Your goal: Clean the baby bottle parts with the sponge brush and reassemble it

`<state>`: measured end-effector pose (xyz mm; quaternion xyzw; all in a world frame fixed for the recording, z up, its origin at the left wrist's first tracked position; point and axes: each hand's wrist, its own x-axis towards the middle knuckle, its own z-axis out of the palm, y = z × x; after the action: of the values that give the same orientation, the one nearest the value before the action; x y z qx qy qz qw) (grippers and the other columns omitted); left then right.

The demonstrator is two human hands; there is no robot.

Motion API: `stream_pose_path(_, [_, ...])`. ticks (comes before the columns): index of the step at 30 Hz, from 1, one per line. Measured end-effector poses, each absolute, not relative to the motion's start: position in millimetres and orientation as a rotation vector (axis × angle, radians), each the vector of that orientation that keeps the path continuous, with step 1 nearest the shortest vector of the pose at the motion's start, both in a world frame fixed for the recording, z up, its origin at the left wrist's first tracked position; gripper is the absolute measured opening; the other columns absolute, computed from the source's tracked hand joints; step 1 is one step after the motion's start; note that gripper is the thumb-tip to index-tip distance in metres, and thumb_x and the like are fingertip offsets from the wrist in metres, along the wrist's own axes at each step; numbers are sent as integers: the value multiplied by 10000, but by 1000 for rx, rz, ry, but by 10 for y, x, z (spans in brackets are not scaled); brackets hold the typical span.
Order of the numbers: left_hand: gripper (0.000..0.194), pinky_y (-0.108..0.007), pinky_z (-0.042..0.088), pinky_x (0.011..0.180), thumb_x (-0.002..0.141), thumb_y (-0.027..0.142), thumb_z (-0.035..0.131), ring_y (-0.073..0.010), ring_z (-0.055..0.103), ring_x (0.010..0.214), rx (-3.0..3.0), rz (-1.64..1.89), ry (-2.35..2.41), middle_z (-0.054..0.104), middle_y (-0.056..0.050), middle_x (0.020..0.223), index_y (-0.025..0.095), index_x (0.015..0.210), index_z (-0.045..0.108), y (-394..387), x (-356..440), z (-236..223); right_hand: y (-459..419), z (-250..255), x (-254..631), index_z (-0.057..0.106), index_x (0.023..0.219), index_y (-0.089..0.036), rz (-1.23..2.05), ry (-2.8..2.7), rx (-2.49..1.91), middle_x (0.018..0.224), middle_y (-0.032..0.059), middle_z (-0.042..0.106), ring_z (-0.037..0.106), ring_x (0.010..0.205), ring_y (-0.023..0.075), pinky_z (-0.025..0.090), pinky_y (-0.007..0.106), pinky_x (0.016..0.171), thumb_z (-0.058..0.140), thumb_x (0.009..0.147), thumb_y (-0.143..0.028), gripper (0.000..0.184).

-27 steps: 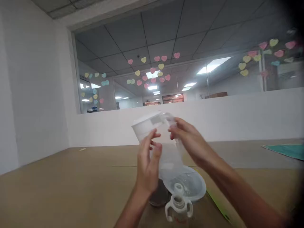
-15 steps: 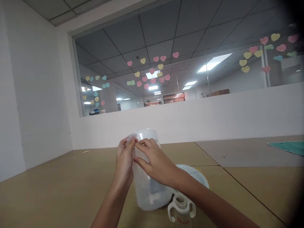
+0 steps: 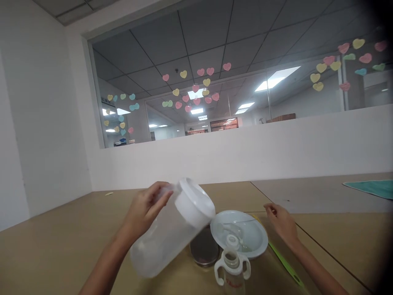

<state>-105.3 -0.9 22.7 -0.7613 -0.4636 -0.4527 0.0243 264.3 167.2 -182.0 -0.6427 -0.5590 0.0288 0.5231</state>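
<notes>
My left hand [image 3: 147, 211] grips the handle side of a translucent plastic pitcher [image 3: 162, 237] with a white lid. The pitcher is tilted, its lidded end raised and leaning right toward a bowl. That white bowl [image 3: 260, 248] holds some clear liquid and a few clear or white pieces. In front of it stands an open baby bottle [image 3: 235, 268] with two white handles. Beyond the bowl's right edge, my right hand [image 3: 282, 225] hangs with its fingers curled in, and nothing shows in them.
Beside the bowl sits a dark round lidded tin [image 3: 204, 246], partly behind the pitcher. A green-and-yellow long-handled tool [image 3: 285, 262] lies right of the bowl. A teal cloth [image 3: 373, 188] rests at the far right of the table [image 3: 61, 246]. A white wall [image 3: 276, 151] stands behind.
The pitcher has gone from upright, between both hands, to tilted rightward in my left hand alone. My right hand has left it and moved right, past the bowl. The tin and bowl show more fully.
</notes>
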Motion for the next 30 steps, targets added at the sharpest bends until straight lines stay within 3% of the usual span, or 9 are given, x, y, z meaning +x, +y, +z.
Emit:
stream_pose_path(7, [295,-174,344,484,895,377,420,-80,449,501,-2562,-954,-1347,595,31,620,197,948,647,-31,-832,168,1778,-2202,2550,632,867,-183,155,-1423,-1651,899,84,673,605,819,217,389,275,656,322,818,-390,376])
stream_pose_path(14, [300,-194,383,612,905,411,408,-110,550,653,-2641,-815,-1313,657,19,795,222,946,638,68,-681,178,1720,-2182,2550,626,830,-197,210,-1428,-1647,845,66,676,614,770,202,372,257,604,318,838,-381,359])
stream_pose_path(20, [334,-212,395,638,900,441,384,-129,559,651,-2682,-768,-1324,664,12,778,238,926,647,147,-609,196,1691,-2162,2564,632,809,-199,174,-1430,-1638,821,61,678,611,752,195,380,257,606,321,830,-369,355])
stream_pose_path(25, [330,-214,394,595,864,471,436,-132,534,619,-2565,-1037,-1441,640,0,742,227,919,651,340,-813,85,1686,-2168,2556,638,833,-192,180,-1441,-1632,862,72,684,619,754,200,386,264,609,334,827,-351,344])
stream_pose_path(28, [351,-198,335,459,857,481,441,-89,418,450,-2418,-1445,-1555,509,39,587,194,932,629,513,-1083,-103,1687,-2177,2541,632,858,-189,212,-1446,-1635,865,73,684,620,768,209,387,267,610,337,825,-355,340])
stream_pose_path(30, [342,-197,326,434,846,479,463,-73,392,421,-2247,-1738,-1549,476,49,593,178,914,610,621,-1273,-266,1698,-2191,2536,625,861,-193,231,-1456,-1638,860,72,683,620,777,216,387,269,611,342,824,-363,332])
